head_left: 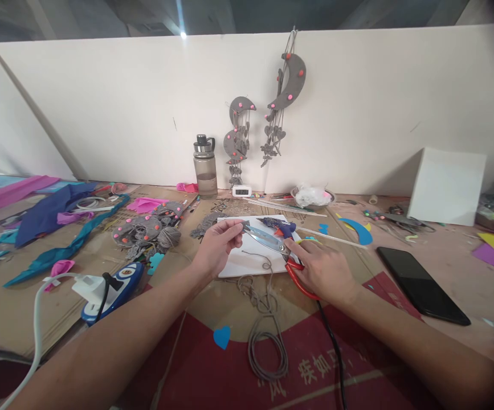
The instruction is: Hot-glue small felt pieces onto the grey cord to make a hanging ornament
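The scissor handles (297,281) are red, cord (268,310) grey, heart (221,337) blue.

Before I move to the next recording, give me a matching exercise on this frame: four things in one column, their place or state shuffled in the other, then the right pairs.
Things:
1. Scissors
2. Heart cutout
3. Phone
4. Bottle

Place or state:
A. Upright before the white panel
B. Black, lying flat
C. Held in the right hand
D. Blue, on the red part of the cardboard

Pairs: 1-C, 2-D, 3-B, 4-A
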The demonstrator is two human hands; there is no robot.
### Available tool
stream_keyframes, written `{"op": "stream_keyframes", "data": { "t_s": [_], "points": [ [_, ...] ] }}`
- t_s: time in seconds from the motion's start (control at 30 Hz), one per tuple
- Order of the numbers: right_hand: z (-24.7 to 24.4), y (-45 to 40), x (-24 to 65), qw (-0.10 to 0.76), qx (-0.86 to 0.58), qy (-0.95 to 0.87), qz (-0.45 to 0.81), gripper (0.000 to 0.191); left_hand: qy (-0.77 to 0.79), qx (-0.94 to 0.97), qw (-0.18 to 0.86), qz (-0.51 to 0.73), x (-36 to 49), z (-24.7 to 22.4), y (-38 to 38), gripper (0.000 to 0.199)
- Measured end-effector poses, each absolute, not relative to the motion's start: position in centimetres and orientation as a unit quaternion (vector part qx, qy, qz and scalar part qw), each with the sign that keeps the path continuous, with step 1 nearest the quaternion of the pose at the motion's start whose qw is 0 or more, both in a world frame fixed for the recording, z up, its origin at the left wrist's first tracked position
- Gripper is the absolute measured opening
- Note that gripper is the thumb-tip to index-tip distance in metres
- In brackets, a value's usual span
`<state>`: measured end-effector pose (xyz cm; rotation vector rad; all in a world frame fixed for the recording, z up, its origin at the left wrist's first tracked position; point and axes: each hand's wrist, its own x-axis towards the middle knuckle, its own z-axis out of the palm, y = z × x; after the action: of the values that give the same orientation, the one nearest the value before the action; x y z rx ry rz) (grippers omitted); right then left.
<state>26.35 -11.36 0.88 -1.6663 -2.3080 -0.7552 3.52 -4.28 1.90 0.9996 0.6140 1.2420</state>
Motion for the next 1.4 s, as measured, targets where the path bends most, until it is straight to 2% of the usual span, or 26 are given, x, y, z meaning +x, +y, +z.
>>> {"op": "stream_keyframes", "data": {
  "t_s": [0.23, 1.03, 1.13, 1.27, 1.4],
  "points": [
    [0.94, -11.45, 26.16, 0.078, -0.572, -0.778, -0.248, 0.04, 0.277, 0.4, 0.683, 0.545, 3.55, 1.82, -4.16, 0.023],
    [0.92, -11.31, 26.4, 0.049, -0.585, -0.781, -0.214, 0.042, 0.282, 0.397, 0.679, 0.549, 3.36, 1.44, -3.75, 0.03],
    [0.82, -11.22, 26.39, 0.061, -0.584, -0.788, -0.186, 0.042, 0.29, 0.401, 0.674, 0.548, 3.31, 1.3, -3.63, 0.029],
    [0.59, -11.0, 26.38, 0.118, -0.584, -0.794, -0.12, 0.044, 0.305, 0.396, 0.661, 0.56, 3.22, 1.18, -3.44, 0.029],
    [0.45, -10.77, 26.44, 0.141, -0.592, -0.785, -0.115, 0.046, 0.315, 0.385, 0.66, 0.563, 3.23, 1.34, -3.47, 0.028]
  ]
}}
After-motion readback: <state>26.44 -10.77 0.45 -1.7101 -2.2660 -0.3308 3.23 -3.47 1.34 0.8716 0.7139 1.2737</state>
